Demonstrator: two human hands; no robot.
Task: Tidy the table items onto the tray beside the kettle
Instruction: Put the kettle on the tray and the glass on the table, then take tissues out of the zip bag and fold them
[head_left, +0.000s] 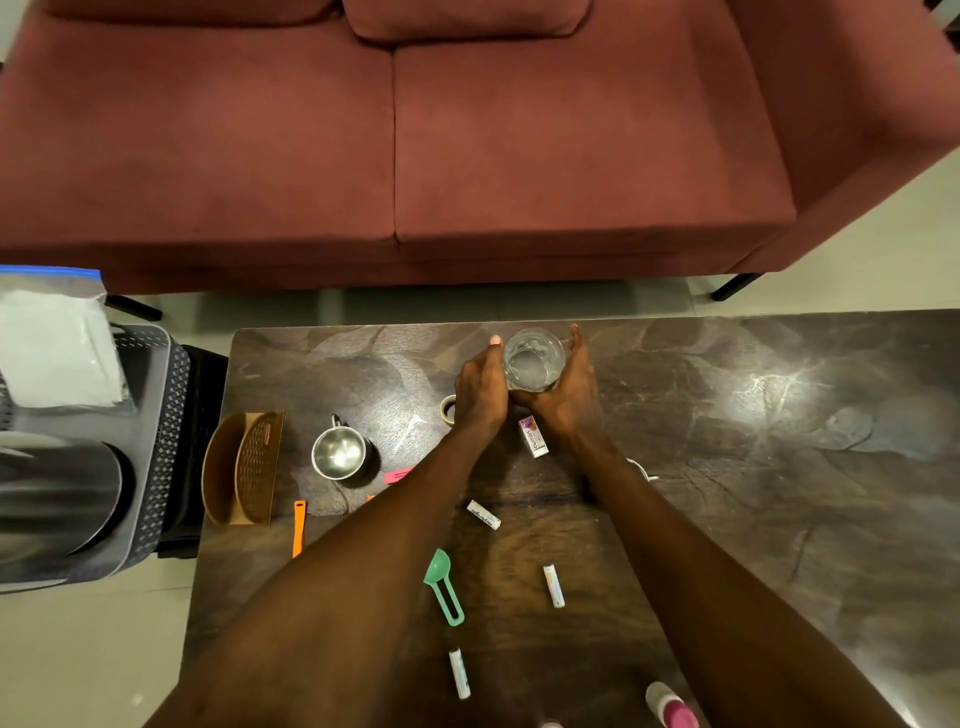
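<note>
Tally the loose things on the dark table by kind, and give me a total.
Glass, held between both hands: 1
Metal cup: 1
Small white tubes: 3
Green scoop: 1
Orange scoop: 1
Small box: 1
Tape roll: 1
Brown holder: 1
Pink-and-white bottle: 1
Total: 11
A pink item by the left arm is mostly hidden, so not counted.
</note>
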